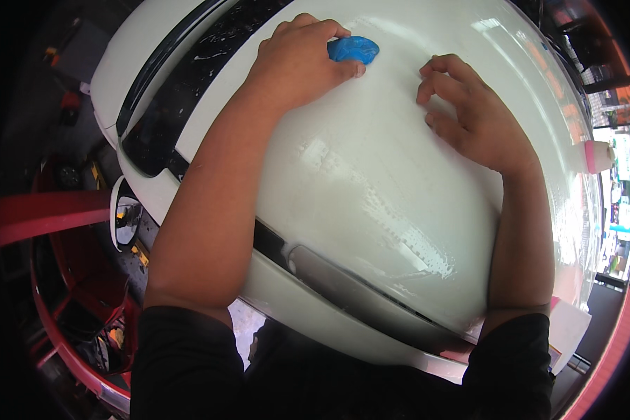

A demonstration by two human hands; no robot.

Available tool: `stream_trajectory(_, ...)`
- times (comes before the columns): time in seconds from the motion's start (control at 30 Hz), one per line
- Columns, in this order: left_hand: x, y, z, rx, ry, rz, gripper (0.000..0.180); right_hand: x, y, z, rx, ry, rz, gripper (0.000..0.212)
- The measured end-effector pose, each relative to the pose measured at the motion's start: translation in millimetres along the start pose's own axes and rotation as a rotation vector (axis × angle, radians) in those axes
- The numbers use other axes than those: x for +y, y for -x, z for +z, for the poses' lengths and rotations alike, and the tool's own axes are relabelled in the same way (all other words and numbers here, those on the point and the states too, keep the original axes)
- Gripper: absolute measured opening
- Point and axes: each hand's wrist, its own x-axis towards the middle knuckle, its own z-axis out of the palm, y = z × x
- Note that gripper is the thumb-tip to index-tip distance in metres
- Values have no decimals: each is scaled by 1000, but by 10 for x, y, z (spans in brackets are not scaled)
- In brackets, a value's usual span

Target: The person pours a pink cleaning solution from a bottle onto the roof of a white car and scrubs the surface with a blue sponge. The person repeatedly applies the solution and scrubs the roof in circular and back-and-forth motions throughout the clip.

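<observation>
A white car hood [371,161] spreads beneath both of my hands, its paint wet and streaked in places. My left hand [301,59] grips a flattened blue lump of detailing clay [355,50] between thumb and fingers, against the far part of the hood. To the right, my right hand [469,112] holds nothing; its fingers are apart and loosely bent, over or lightly on the paint. I cannot tell whether those fingertips touch. A long headlight [378,297] lies along the hood's near edge.
At the left are the car's wet dark windshield [182,91] and side mirror [125,220]. A red beam [49,213] stands beyond the mirror, near a red car [77,357]. A pink-and-white container [598,157] is at the right edge, with a white box [570,329] nearer.
</observation>
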Motion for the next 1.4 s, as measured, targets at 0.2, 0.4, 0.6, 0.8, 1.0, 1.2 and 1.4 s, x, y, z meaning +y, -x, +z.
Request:
stream_trajectory(0.2,-10,-45,-377,-371,404,218,42,-211,-191,208,166,-56,-171,66)
stream_trajectory(0.4,-472,-87,-471,162,425,-53,30,-275,-1044,289,-12,-82,-227,44)
stream_trajectory(0.6,-608,-330,-473,677,516,-218,35,1183,-2384,317,255,216,374,38)
stream_trajectory(0.8,-651,-227,-644,853,551,-194,45,-1043,-2207,1165,-148,-332,-387,39)
stream_trajectory(1.0,-781,-132,-721,1060,490,-158,45,-1019,-2200,618,-270,-207,-217,44)
stream_trajectory(1.2,-601,-322,-448,856,459,-65,45,1084,-3106,509,146,297,252,56)
stream_trajectory(1.4,-777,-211,-470,899,451,-117,46,-1024,-1862,1076,-44,28,-683,54)
